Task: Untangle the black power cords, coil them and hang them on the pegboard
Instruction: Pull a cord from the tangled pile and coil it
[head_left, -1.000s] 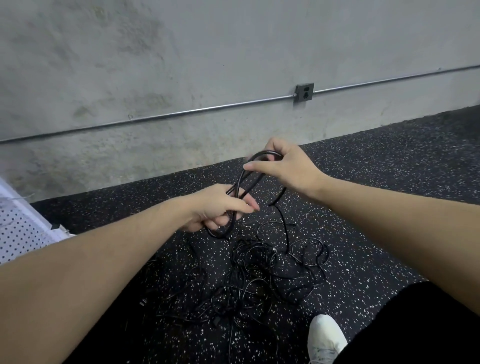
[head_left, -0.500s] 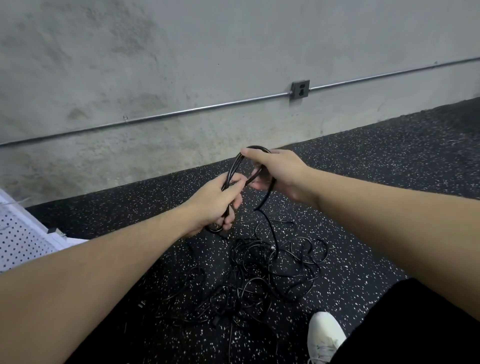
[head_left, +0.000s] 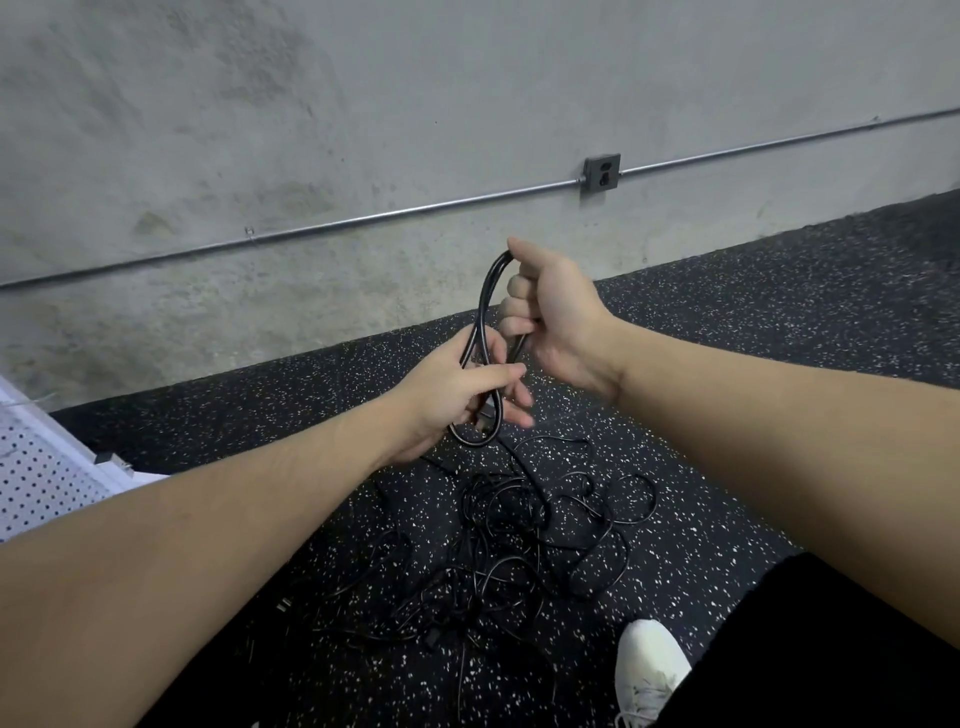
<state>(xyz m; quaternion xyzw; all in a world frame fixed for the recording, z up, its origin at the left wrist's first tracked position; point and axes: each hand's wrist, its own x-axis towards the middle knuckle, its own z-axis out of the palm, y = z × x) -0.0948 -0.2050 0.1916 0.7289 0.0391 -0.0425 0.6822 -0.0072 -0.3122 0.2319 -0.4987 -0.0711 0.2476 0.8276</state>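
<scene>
Both hands, the left hand (head_left: 457, 387) and right hand (head_left: 550, 306), grip a small coil (head_left: 480, 338); its tail runs into the tangle (head_left: 519, 545) at six o'clock and may snag.

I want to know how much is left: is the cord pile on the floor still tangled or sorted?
Tangled. The cord pile lies in crossing loops on the floor; only one coil is held by both hands.

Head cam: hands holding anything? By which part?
Both grip one black cord coil: right hand at its top bend, left hand round its lower loop.
</scene>
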